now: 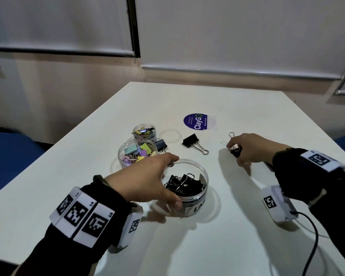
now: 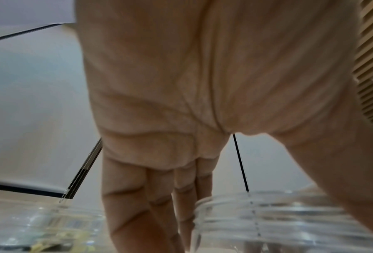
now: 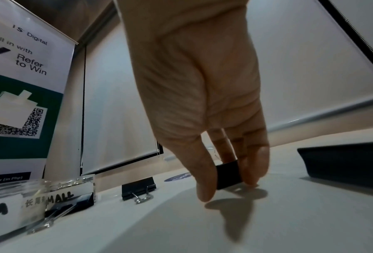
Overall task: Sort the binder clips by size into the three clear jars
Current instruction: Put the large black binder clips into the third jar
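Three clear jars stand on the white table (image 1: 237,108). The nearest jar (image 1: 202,177) holds several large black clips, and my left hand (image 1: 147,180) grips its rim between thumb and fingers; the left wrist view shows the fingers (image 2: 124,205) against the jar wall (image 2: 278,219). The middle jar (image 1: 136,154) holds pastel clips; the far small jar (image 1: 144,130) holds small coloured ones. My right hand (image 1: 247,147) pinches a black binder clip (image 1: 235,152) (image 3: 227,174) that rests on the table. Two more black clips lie loose, one (image 1: 191,140) mid-table, one (image 1: 161,145) beside the jars.
A clear round lid (image 1: 171,136) lies behind the loose clips, and a purple round sticker (image 1: 198,121) lies farther back. A dark flat object (image 3: 343,162) sits to the right of my right hand. A cable (image 1: 315,246) trails over the table's near right. Blue chairs (image 1: 10,150) flank the table.
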`<action>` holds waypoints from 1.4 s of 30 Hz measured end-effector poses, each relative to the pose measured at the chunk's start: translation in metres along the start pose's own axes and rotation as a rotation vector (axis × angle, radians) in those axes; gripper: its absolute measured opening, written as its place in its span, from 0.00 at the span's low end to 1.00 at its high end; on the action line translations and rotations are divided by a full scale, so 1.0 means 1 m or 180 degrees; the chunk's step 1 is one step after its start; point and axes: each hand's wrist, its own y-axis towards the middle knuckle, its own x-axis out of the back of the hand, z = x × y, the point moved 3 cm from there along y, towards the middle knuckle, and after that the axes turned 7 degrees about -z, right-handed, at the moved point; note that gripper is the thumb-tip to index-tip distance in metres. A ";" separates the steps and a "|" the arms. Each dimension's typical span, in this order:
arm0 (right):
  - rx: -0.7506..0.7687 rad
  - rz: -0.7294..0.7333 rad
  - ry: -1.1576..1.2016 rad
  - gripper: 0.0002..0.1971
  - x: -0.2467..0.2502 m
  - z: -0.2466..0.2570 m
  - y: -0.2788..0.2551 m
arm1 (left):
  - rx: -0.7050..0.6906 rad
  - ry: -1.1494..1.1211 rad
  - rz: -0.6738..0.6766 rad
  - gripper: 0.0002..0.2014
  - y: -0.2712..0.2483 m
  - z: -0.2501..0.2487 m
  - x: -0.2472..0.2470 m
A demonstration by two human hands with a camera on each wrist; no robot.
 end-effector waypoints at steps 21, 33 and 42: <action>0.1320 -0.1112 0.2370 0.16 0.049 0.091 -0.088 | -0.0173 -0.1158 -0.1354 0.22 0.006 -0.030 0.023; 0.1292 -0.0861 0.2157 0.32 0.039 0.090 -0.087 | -0.0151 -0.1261 -0.1629 0.04 0.005 -0.020 0.023; 0.1207 -0.0506 0.2557 0.06 0.031 0.086 -0.086 | -0.0561 -0.0626 -0.1085 0.04 0.012 -0.016 0.012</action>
